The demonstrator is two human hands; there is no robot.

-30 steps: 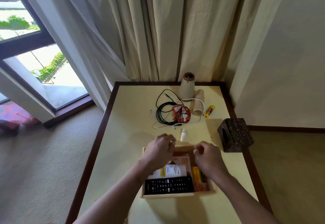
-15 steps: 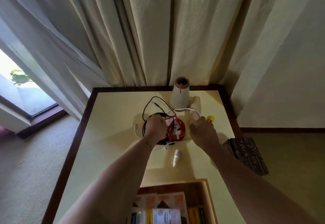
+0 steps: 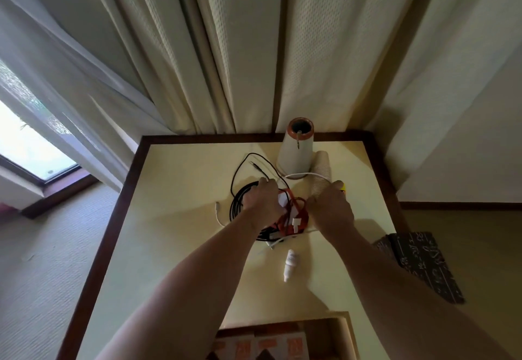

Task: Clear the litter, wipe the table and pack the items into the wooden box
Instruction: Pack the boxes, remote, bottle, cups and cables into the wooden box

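Cream table with dark wood edging (image 3: 175, 218), open wooden box (image 3: 346, 331) at its 6 o'clock edge. White terracotta-rimmed cone vase (image 3: 295, 153) at 12, right beside the black, red and white cable tangle (image 3: 237, 207) mid-table. Left hand (image 3: 262, 204) grasps it; whether the right hand (image 3: 330, 209) has a grip, can't tell. Yank it and a snagged loop probably topples the vase or flicks the small white bottle (image 3: 288, 265).

I'm in corner of furnished, lived-in room; home or hotel, can't tell which. Signs: heavy cream curtains (image 3: 248, 48) hang to floor behind cream surface (image 3: 183, 246) with dark wood rim. Sheer drape (image 3: 56, 77) over low window (image 3: 25, 144), daylight outside. Beige carpet (image 3: 42, 275). Plain wall (image 3: 466, 133) with dark skirting board (image 3: 457, 205). Decorative vase (image 3: 295, 150), dark patterned box (image 3: 423, 263).
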